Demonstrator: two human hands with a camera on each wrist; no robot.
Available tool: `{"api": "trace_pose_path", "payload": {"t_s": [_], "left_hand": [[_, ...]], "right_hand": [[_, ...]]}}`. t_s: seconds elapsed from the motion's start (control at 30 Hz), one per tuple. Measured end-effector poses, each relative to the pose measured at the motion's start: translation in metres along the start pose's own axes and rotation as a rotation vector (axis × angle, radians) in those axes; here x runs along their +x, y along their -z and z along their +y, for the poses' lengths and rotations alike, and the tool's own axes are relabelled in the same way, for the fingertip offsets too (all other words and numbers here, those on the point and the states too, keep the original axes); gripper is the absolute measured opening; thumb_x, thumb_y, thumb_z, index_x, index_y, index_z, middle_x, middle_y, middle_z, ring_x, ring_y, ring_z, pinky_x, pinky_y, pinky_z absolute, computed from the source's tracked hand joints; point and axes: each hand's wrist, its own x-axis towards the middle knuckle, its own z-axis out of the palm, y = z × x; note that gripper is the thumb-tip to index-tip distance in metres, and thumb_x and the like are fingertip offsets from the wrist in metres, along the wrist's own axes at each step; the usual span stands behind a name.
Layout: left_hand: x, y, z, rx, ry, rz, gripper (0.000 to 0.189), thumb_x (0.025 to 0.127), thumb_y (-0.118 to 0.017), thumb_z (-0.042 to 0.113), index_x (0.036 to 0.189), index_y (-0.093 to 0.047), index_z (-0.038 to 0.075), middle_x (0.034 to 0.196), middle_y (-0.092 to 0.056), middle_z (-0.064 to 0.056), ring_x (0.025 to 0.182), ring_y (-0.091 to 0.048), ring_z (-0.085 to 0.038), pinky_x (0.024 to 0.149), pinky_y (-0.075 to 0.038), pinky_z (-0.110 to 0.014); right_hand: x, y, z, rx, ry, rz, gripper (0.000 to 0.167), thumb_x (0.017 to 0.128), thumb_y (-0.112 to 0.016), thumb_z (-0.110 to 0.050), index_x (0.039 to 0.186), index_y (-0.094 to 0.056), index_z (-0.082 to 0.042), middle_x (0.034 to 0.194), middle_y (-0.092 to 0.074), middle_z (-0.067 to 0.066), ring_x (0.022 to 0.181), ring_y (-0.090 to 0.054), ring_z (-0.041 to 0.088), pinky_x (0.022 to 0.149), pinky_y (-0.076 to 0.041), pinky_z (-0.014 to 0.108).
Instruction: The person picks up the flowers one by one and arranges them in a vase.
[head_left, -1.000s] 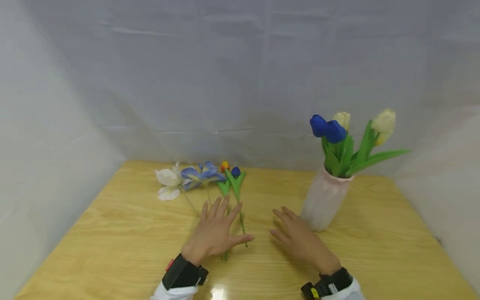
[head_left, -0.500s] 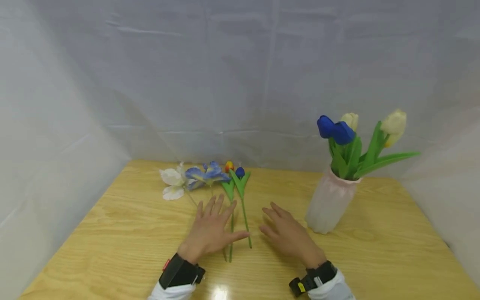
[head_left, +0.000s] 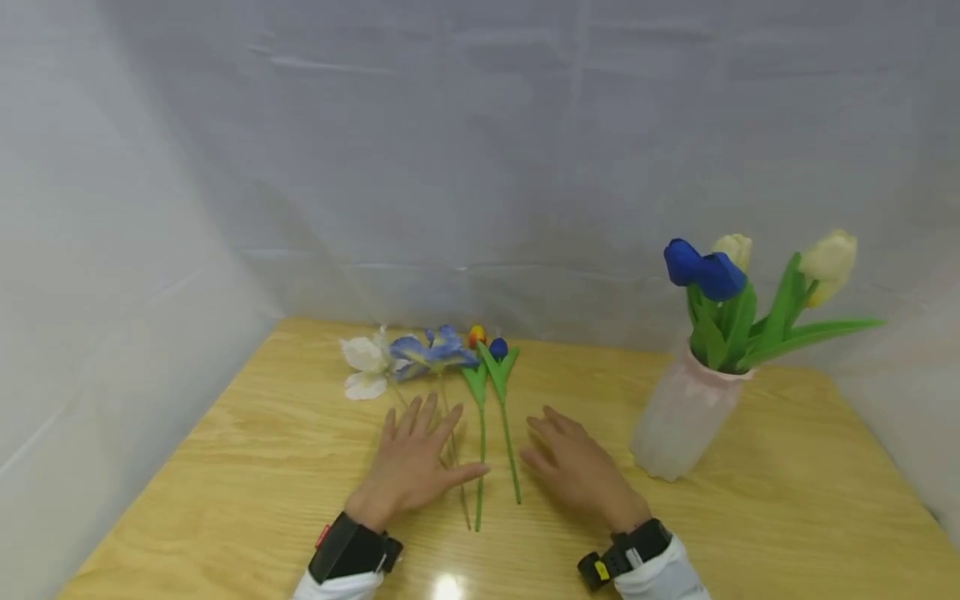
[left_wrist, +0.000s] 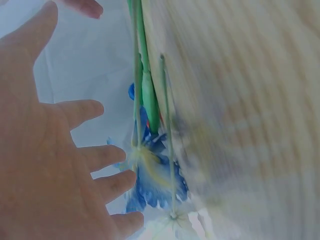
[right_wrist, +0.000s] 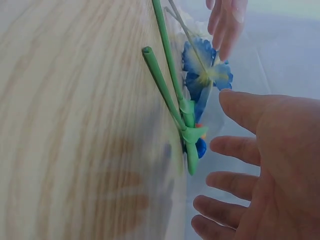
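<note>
My left hand point(head_left: 408, 458) hovers palm down with spread fingers above the stems of the flowers on the table, touching none that I can see. Under and beyond it lie a white flower point(head_left: 365, 354) and a blue-purple flower point(head_left: 435, 348), their thin stems partly covered. Beside them lie a small orange-yellow tulip point(head_left: 477, 336) and a small blue tulip point(head_left: 498, 348) on green stems. Between those stems and the vase point(head_left: 686, 417) is my right hand point(head_left: 581, 467), fingers extended and holding nothing. In the left wrist view, the left hand's fingers point(left_wrist: 107, 187) are apart from the blue-purple flower.
The pale pink and white vase stands at the right, holding large blue tulips point(head_left: 705, 271) and cream tulips point(head_left: 828, 257) with broad green leaves. A wooden table point(head_left: 195, 500) carries everything. Grey-white sheeting point(head_left: 480, 167) rises behind it and along both sides.
The head view has turned left, so the flowers and vase appear farther right. My hands have drifted left relative to the flowers, uncovering more stems. Both remain without anything in them.
</note>
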Motion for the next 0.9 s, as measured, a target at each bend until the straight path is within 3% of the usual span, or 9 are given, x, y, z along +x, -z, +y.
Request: {"api": "trace_pose_path", "payload": {"t_s": [0.27, 0.9], "left_hand": [[-0.003, -0.001, -0.012, -0.015, 0.005, 0.007, 0.091, 0.081, -0.046, 0.077, 0.15, -0.035, 0.018, 0.154, -0.019, -0.021, 0.141, -0.012, -0.04, 0.11, -0.002, -0.062], [-0.007, 0.001, -0.021, 0.015, 0.044, -0.012, 0.091, 0.082, -0.043, 0.077, 0.15, -0.033, 0.018, 0.155, -0.017, -0.021, 0.141, -0.013, -0.041, 0.11, -0.001, -0.062]], "right_hand": [[0.005, -0.004, -0.002, -0.006, -0.021, 0.004, 0.051, 0.099, -0.051, -0.04, 0.14, -0.048, -0.01, 0.15, -0.032, 0.018, 0.134, -0.033, 0.037, 0.107, -0.029, 0.054], [0.017, -0.014, -0.004, -0.006, -0.004, 0.002, 0.049, 0.098, -0.052, -0.039, 0.135, -0.053, -0.008, 0.147, -0.038, 0.017, 0.133, -0.035, 0.035, 0.107, -0.031, 0.051]]}}
